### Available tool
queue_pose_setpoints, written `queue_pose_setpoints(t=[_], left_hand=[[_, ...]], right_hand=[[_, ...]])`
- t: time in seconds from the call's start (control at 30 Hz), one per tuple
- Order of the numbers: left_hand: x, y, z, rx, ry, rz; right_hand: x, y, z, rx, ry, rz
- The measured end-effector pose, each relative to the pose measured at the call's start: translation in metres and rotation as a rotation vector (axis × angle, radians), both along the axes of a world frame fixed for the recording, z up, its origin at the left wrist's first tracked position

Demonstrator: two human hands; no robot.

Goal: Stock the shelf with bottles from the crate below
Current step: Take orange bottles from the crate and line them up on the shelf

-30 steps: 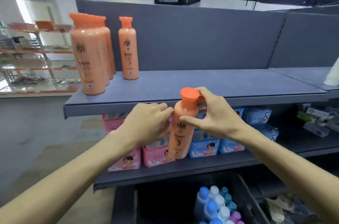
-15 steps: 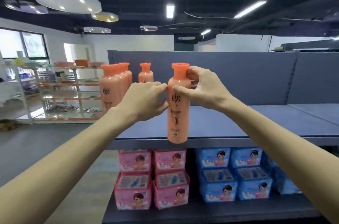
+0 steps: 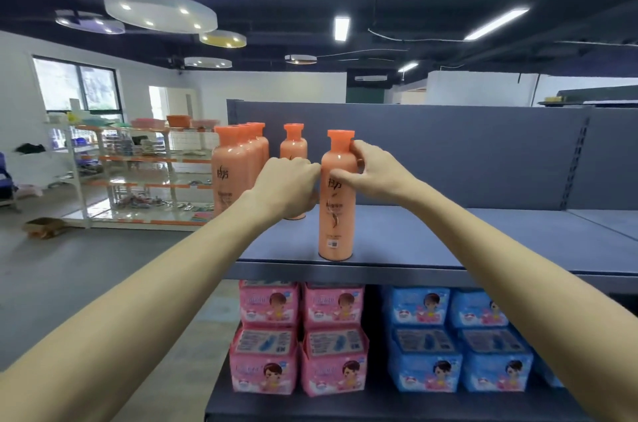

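Head view: a blue-grey shelf is seen from in front, with both bare forearms reaching to it.
Held bottle: an orange bottle with an orange cap is stood upright near the front edge of the shelf, its base on or just at the shelf surface; contact cannot be told for certain.
Right hand: the right hand is closed around the bottle's shoulder and neck, thumb across the front and fingers wrapped behind just under the cap.
Left hand: the left hand is curled, with fingertips laid against the left side of the same bottle's upper body; a full grip is not shown, but the fingers are bent round it.
Stocked bottles: a row of matching orange bottles is lined up front to back at the left end of the shelf, and one single orange bottle is stood behind the left hand, partly hidden by it.
Lower shelf: pink packs are stacked in two tiers on the left, and blue packs are stacked likewise beside them on the right.
Background: a white rack with orange-edged shelves is placed well apart across the grey floor, and a small cardboard box is set near its foot.
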State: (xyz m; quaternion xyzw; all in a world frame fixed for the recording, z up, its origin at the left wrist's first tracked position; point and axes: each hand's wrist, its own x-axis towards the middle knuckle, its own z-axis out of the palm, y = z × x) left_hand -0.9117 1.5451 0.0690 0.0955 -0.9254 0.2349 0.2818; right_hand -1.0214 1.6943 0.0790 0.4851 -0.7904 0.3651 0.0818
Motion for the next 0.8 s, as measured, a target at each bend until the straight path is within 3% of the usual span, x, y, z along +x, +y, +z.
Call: queue_pose_setpoints(t=[0.27, 0.4, 0.8], left_hand=[[0.007, -0.004, -0.040, 0.014, -0.001, -0.041], [0.013, -0.003, -0.072, 0.007, -0.053, -0.069], [0.030, -0.043, -0.079, 0.055, -0.036, -0.008]], right_hand=[[0.027, 0.004, -0.069, 0.109, 0.040, -0.172], [0.030, 0.006, -0.095, 0.145, -0.029, -0.162], [0.023, -0.035, -0.099, 0.124, -0.036, -0.131]])
